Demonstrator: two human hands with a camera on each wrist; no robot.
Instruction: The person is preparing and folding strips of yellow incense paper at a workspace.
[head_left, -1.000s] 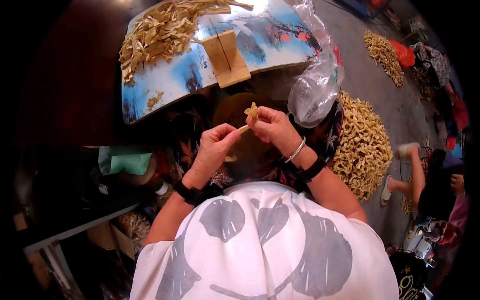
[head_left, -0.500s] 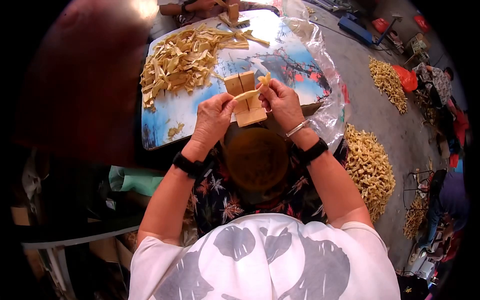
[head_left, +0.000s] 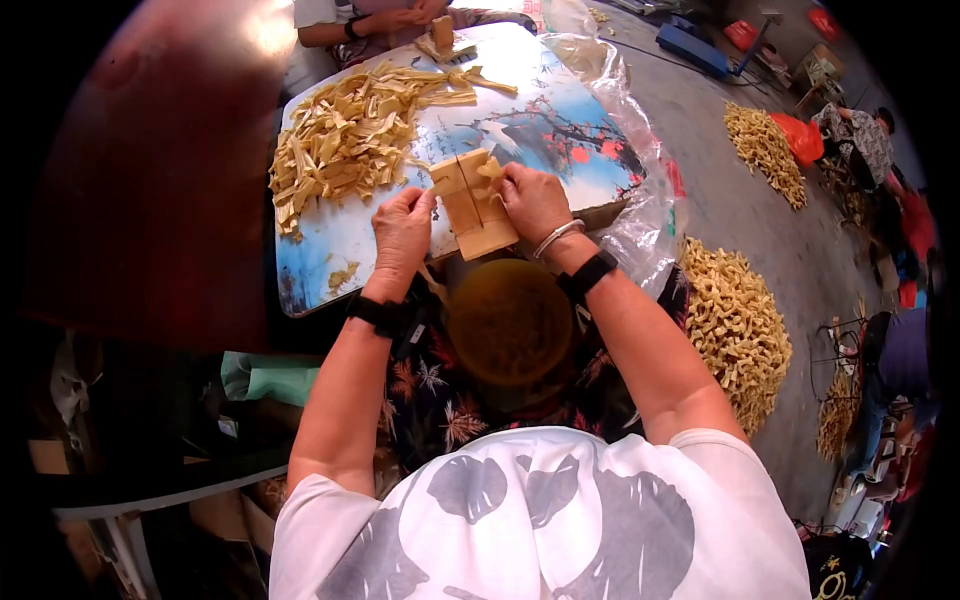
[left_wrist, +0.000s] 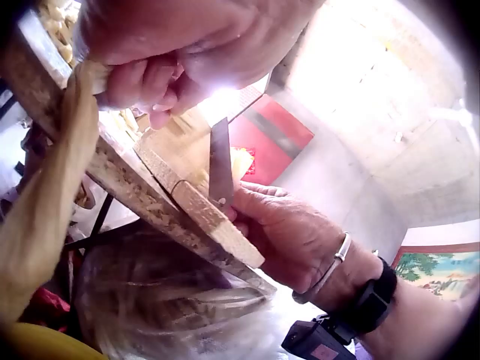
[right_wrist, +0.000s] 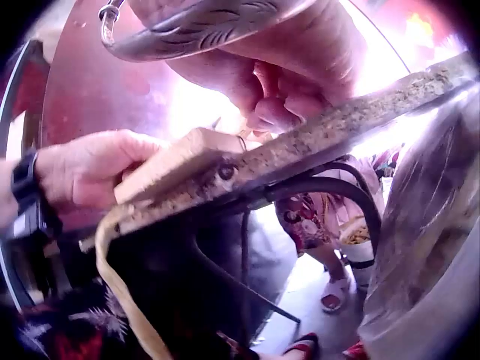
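On the near edge of the table stands a small wooden stand (head_left: 485,238) with an upright blade (left_wrist: 220,161) in its middle. My left hand (head_left: 402,235) is at the stand's left side and grips a long, limp, pale yellow strip (left_wrist: 56,195), whose tail hangs below the table edge. My right hand (head_left: 537,205), wearing a silver bangle, is at the stand's right side. Its thumb and fingers pinch a yellowish knotted end (head_left: 491,170) close beside the blade. Part of the strip between the hands is hidden.
A heap of yellow strips (head_left: 345,140) covers the table's left part. Below the near edge is a round brown container (head_left: 510,325). Knotted pieces (head_left: 735,330) form a large pile on the floor at right, near clear plastic (head_left: 645,200). Another person (head_left: 385,25) sits across the table.
My hands have risen from over my lap to the table and moved apart to either side of the wooden stand. The strip, stretched between them earlier, now trails below my left hand.
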